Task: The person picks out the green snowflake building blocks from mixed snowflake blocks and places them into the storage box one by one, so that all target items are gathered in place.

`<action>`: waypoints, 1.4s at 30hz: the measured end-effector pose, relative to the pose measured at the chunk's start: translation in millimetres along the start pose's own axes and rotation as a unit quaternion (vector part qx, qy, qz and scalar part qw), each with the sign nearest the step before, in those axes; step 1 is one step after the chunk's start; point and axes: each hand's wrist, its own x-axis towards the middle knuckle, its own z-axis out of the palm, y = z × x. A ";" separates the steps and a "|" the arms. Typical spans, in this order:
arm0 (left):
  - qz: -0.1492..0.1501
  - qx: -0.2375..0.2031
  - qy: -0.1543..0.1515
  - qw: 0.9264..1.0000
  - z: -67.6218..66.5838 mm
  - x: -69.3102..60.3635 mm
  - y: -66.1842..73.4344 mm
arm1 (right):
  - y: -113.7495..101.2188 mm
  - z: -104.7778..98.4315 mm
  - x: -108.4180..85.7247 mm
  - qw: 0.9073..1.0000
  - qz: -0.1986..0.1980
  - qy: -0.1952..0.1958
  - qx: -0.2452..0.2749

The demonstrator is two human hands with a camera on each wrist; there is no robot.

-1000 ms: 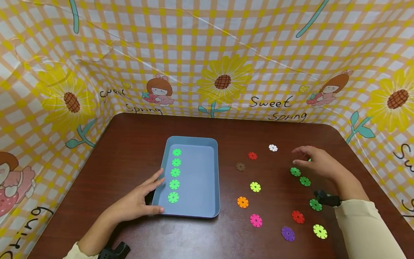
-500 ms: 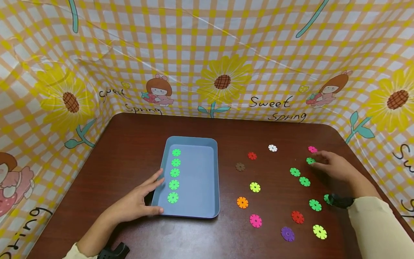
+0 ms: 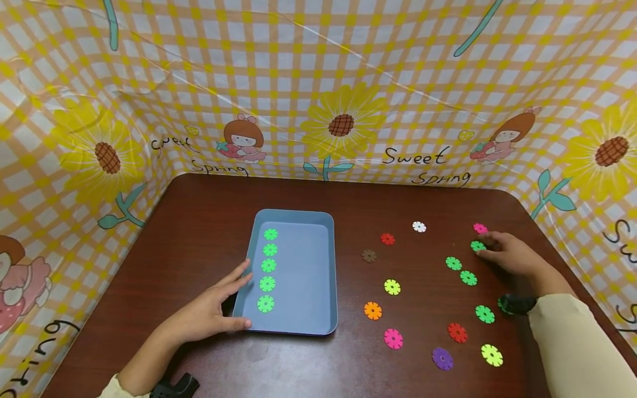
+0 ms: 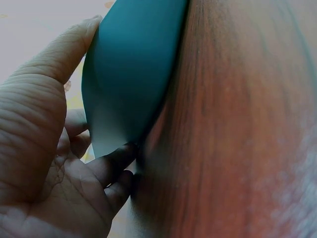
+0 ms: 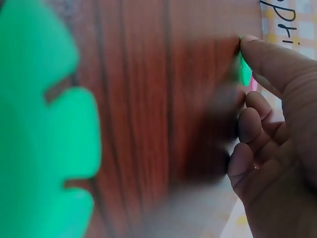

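Note:
My left hand rests against the left side and near corner of a grey-blue tray. Its thumb lies on the rim, with fingers spread along the outer wall, as the left wrist view shows. A column of several light green interlocking discs lies inside the tray, along its left. At the far right, my right hand pinches the edge of a green interlocking disc, which lies flat on the table. The thumb touches that disc in the right wrist view; the index fingertip is mostly hidden.
More green discs lie near the right hand, one partly under the wrist strap. Pink, white, red, brown, yellow, orange and purple discs are scattered over the right of the brown table. A checked cloth surrounds the table.
My right hand has moved right and slightly down from above the table to the far green disc, and its fingers have closed in on it. The left hand and tray have stayed still.

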 end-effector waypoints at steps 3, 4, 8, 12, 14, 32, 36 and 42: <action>0.000 0.002 -0.001 1.000 0.2 0.3 -0.6 | 0.4 0.2 1.2 1.000 -0.008 -0.002 -0.004; 0.000 0.002 0.000 1.000 0.3 0.3 -0.6 | 0.2 0.4 1.4 1.000 -0.011 -0.002 -0.004; 0.000 0.000 -0.001 1.000 0.3 0.7 -0.5 | 0.2 1.7 2.3 1.000 -0.018 0.007 -0.006; 0.000 -0.001 -0.002 1.000 -0.3 0.8 0.3 | 0.9 2.1 3.1 1.000 -0.013 0.013 -0.009; 0.000 -0.002 -0.003 1.000 -0.5 0.9 0.7 | 0.6 1.3 3.6 1.000 -0.012 0.014 -0.013; -0.004 -0.003 0.002 1.000 -0.3 0.6 1.6 | -4.4 -2.4 3.5 0.998 0.007 0.007 -0.058; -0.003 -0.001 0.001 1.000 -0.3 0.8 2.2 | -4.7 -2.6 2.4 0.999 0.014 0.000 -0.052; -0.006 0.001 0.001 1.000 -0.5 1.0 2.8 | -6.4 -2.6 0.6 0.998 0.010 0.004 -0.057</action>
